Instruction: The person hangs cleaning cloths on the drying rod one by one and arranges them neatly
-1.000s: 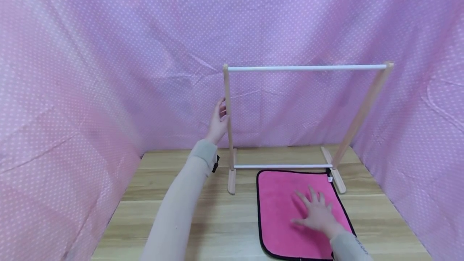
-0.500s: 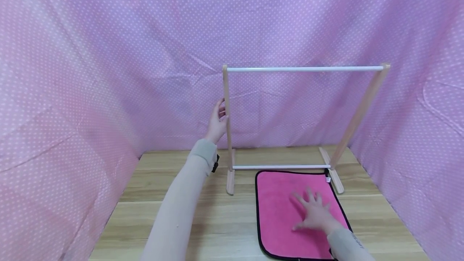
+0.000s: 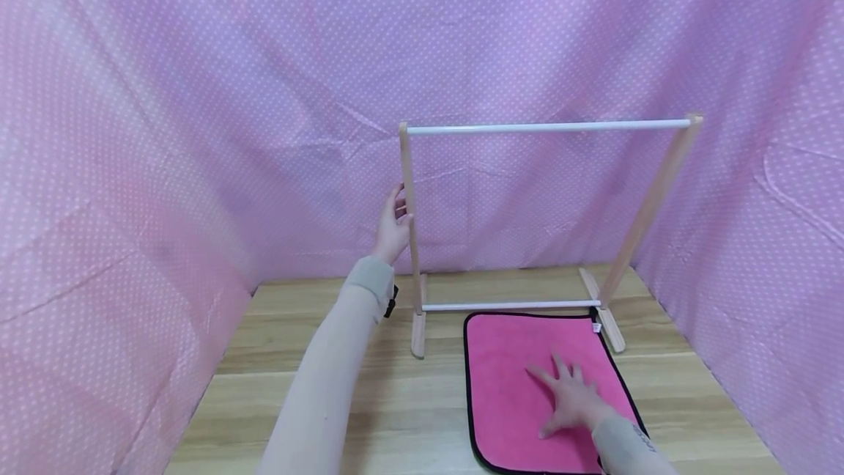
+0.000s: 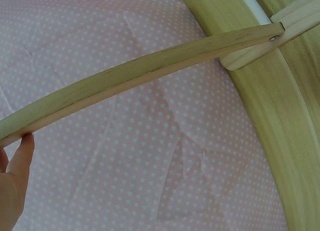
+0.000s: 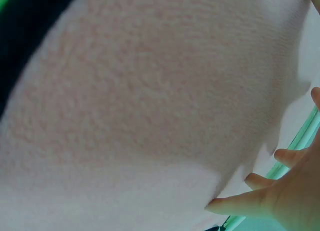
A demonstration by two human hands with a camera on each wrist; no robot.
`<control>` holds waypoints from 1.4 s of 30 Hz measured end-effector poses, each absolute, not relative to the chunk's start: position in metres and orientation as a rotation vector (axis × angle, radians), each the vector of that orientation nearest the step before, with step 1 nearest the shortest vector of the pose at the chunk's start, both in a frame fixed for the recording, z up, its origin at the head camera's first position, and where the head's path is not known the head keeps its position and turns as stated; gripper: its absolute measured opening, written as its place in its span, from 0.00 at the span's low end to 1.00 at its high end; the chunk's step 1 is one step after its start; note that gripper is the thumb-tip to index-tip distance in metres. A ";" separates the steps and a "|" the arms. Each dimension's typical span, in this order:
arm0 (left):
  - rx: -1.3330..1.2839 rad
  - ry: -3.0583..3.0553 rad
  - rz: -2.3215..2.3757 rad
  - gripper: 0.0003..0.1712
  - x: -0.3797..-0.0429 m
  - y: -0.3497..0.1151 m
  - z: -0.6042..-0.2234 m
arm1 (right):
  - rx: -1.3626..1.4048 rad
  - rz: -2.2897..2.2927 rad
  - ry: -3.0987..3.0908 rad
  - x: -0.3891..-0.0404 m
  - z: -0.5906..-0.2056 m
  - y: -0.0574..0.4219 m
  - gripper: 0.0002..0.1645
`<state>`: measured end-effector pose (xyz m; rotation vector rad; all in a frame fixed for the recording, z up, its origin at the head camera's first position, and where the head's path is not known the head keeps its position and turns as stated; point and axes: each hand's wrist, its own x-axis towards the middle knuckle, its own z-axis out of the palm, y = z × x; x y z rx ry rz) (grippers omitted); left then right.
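A wooden rack point(image 3: 649, 204) with two white crossbars stands at the back of the table. My left hand point(image 3: 393, 229) holds its left upright about midway up, the thumb at the front and the fingers partly hidden behind the wood. The left wrist view shows the thumb against the edge of that upright point(image 4: 145, 66). A pink cloth point(image 3: 508, 380) with black edging lies flat before the rack, its far right corner by the rack's right foot. Over the cloth my right hand point(image 3: 570, 398) is spread wide, and the right wrist view shows fingertips touching its surface.
Pink polka-dot curtains point(image 3: 316, 94) hang behind and on both sides of the wooden table point(image 3: 264, 387). A small white label point(image 3: 596, 328) sits at the cloth's far right corner.
The right hand has come down onto the cloth, its fingers still spread. The rack's left upright has tipped very slightly left in view, with the left hand staying on it.
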<state>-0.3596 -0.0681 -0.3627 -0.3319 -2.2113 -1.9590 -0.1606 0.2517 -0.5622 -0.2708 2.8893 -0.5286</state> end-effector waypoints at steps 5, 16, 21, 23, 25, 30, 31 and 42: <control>-0.304 -2.234 -1.960 0.38 -0.360 -0.069 -0.364 | -0.244 -0.508 2.865 -0.162 -0.563 0.252 0.69; -0.312 -2.272 -1.950 0.37 -0.357 -0.072 -0.362 | -0.248 -0.452 2.884 -0.167 -0.560 0.247 0.65; -0.301 -2.286 -1.949 0.38 -0.359 -0.071 -0.362 | -0.269 -0.475 2.921 -0.170 -0.560 0.247 0.60; -0.295 -2.277 -1.951 0.38 -0.362 -0.071 -0.365 | -0.277 -0.500 2.921 -0.172 -0.559 0.247 0.57; -0.289 -2.271 -1.958 0.38 -0.363 -0.071 -0.365 | -0.288 -0.517 2.916 -0.174 -0.557 0.247 0.55; -0.296 -2.275 -1.961 0.38 -0.364 -0.072 -0.364 | -0.318 -0.536 2.904 -0.180 -0.554 0.245 0.48; -0.297 -2.277 -1.960 0.37 -0.364 -0.072 -0.364 | -0.323 -0.533 2.902 -0.181 -0.554 0.245 0.46; -0.286 -2.285 -1.940 0.38 -0.366 -0.070 -0.366 | -0.511 -0.625 2.918 -0.185 -0.558 0.244 0.29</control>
